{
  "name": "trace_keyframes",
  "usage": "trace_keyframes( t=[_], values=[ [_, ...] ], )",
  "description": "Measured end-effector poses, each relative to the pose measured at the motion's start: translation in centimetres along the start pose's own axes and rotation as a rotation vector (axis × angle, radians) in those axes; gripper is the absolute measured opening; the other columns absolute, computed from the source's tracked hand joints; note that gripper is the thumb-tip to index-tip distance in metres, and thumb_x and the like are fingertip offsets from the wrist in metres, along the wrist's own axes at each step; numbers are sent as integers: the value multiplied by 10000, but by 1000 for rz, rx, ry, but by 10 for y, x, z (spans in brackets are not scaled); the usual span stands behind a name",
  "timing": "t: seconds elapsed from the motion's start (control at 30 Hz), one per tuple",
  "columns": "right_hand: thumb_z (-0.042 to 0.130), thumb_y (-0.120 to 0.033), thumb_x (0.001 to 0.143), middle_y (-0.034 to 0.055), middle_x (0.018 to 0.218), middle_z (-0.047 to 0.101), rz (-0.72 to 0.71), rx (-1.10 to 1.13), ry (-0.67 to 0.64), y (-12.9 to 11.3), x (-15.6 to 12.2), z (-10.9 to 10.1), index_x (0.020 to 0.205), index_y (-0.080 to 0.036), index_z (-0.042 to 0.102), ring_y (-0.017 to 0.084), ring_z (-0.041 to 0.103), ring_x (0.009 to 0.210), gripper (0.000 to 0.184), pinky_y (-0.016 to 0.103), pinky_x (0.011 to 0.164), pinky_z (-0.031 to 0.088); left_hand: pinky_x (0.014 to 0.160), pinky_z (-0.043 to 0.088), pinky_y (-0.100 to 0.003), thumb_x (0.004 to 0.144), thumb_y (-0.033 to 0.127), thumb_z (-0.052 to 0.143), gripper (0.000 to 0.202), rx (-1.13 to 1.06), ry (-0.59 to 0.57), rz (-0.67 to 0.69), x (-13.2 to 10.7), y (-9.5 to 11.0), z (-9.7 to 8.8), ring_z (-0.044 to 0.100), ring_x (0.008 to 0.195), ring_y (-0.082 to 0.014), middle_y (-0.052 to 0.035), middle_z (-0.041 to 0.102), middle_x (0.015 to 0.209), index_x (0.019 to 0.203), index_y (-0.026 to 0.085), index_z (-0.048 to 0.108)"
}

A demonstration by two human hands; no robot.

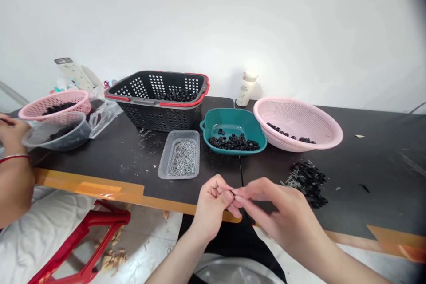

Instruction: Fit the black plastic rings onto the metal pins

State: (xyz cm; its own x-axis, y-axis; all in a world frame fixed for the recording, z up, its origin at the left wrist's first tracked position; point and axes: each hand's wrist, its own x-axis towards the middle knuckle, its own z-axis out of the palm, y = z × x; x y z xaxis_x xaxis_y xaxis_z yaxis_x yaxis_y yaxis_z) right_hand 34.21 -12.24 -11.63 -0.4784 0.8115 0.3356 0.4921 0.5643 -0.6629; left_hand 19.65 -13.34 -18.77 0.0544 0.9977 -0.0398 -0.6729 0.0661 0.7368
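Above the table edge [109, 193], left hand [211, 208] and right hand [276, 208] pinching one tiny piece [234, 193]

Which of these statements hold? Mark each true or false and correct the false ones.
1. The person's left hand and right hand meet fingertip to fingertip above the table's front edge. True.
2. The teal tray holds grey pins. False: the teal tray holds black parts; the grey pins lie in the clear plastic tub.
3. The large pink colander sits upside down. False: the large pink colander sits upright, with black parts inside.
4. The dark grey basket with red rims holds black parts. True.
5. A red band circles the wrist of another person's hand at the left. True.
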Motion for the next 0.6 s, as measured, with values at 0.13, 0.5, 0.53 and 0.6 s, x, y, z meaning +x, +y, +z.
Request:
trace_keyframes(
  t=[0.13,0.5,0.53,0.6],
  values=[
    [655,-239,858,3,756,738,160,263,16,11,-12,3,884,-216,626,142,716,668,45,218,642,582,401,477,-110,587,523,844,503,-59,-20,-190,-4,-12,8,574,371,-46,45,638,506,669,153,513],
    [647,-430,834,85,902,753,506,-123,219,126,-45,-90,925,-196,726,227,698,783,263,353,739,569,473,537,-132,604,429,869,434,-10,50,-409,0,-27,25,613,477,-45,-44,756,746,799,129,624],
    [616,-411,846,85,891,751,531,-247,253,140,-43,-96,942,-195,727,232,689,768,261,370,735,557,486,542,-135,601,423,871,434,-4,62,-409,2,-25,25,621,485,-46,-55,764,779,817,127,639],
    [617,-358,823,97,928,739,532,-319,244,164,-37,-101,964,-187,737,257,668,794,252,415,763,525,504,549,-142,589,418,877,445,17,84,-406,4,-23,25,632,496,-51,-73,772,828,846,120,670]
  ],
)
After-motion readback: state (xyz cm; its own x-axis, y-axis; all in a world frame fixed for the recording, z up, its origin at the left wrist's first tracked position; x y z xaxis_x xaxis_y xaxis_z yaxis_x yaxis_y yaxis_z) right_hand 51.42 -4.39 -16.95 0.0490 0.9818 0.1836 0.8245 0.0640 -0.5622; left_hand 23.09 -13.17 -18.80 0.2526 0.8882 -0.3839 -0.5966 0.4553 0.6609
